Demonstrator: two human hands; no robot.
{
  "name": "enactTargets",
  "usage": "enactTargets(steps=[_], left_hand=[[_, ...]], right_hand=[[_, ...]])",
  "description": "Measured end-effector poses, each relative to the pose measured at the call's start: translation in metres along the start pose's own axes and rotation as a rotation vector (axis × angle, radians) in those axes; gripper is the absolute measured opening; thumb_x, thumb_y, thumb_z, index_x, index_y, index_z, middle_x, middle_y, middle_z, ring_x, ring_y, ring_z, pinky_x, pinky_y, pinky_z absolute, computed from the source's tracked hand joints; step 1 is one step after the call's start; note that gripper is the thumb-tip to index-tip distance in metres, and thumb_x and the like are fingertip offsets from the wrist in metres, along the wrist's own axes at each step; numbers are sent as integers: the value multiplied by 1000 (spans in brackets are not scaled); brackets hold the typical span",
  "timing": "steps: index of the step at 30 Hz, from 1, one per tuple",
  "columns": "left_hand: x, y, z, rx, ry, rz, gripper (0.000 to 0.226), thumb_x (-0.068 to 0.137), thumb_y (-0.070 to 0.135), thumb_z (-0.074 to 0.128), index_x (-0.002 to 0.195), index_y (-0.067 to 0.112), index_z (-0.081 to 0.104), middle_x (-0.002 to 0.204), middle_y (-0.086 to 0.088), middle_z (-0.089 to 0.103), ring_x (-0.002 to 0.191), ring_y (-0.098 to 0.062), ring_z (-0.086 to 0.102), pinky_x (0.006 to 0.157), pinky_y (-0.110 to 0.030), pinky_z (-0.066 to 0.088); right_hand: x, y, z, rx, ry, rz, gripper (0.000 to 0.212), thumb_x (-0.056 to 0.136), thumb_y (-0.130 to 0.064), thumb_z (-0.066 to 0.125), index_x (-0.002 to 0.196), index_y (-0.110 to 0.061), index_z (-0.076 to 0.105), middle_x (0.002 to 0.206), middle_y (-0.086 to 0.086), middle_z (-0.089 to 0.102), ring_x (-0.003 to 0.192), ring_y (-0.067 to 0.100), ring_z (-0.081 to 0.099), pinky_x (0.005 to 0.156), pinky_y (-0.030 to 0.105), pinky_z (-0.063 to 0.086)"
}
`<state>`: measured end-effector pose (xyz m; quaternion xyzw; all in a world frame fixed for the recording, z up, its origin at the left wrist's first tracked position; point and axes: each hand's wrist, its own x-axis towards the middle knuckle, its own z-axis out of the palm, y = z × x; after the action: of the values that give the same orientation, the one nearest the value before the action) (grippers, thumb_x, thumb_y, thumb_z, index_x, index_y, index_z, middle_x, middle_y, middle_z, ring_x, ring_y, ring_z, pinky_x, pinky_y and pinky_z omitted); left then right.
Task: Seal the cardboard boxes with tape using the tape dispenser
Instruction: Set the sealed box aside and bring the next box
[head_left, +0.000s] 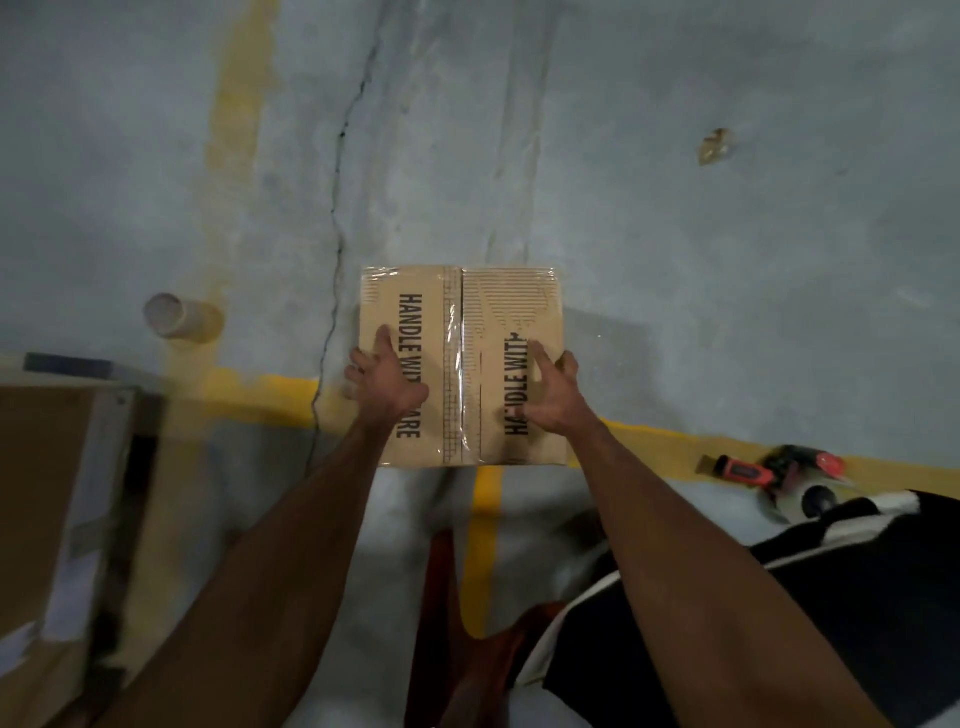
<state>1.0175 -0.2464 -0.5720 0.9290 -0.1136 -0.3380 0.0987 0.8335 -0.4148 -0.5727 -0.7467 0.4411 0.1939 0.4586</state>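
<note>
Head view showed both hands, left hand (387, 376) and right hand (550, 395), spread flat on the taped cardboard box (462, 364), seemingly light, stiff, best gripped by its side edges.

On the cardboard box (462, 364), the left hand (387, 382) covers part of the lettering "HANDLE WITH CARE", and the right hand (550, 400) hides some letters of the same words on the other flap. Right of the box, the tape dispenser (779, 478) is partly hidden behind dark clothing (857, 597). Left of the box, a big blurred carton (57, 493) runs off the picture's edge. The scrap (716, 146) beyond the box is too small to identify.
</note>
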Motion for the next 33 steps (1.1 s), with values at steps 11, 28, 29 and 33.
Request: enactTargets(steps=[11,28,29,33], left_hand=[[-61,200,50,-172,-183,671,73,76,24,57,147,15,44,143,-18,41,133,-37,39,113,-35,29],[-547,435,235,124,-658,1792,41,84,13,70,125,19,63,115,-8,62,109,-23,59,91,-27,40],[-582,426,255,155,-708,1834,41,85,15,70,125,21,63,116,-7,62,109,-23,58,93,-30,42],[-710,359,319,243,-944,1928,39,88,17,70,126,22,63,118,-5,61,109,-20,57,96,-34,45]], right_hand=[[-59,43,-120,-43,464,65,71,93,-25,69,153,-8,35,160,10,27,133,39,50,104,50,47],[-495,322,-211,245,1382,584,54,97,-33,65,146,-18,48,144,1,44,122,29,56,97,43,48],[-526,341,-194,273,1420,658,53,98,-33,64,146,-19,48,143,1,43,122,28,56,97,43,49],[-634,396,-116,417,1551,933,51,97,-34,64,144,-19,49,141,2,45,120,29,57,98,42,49]])
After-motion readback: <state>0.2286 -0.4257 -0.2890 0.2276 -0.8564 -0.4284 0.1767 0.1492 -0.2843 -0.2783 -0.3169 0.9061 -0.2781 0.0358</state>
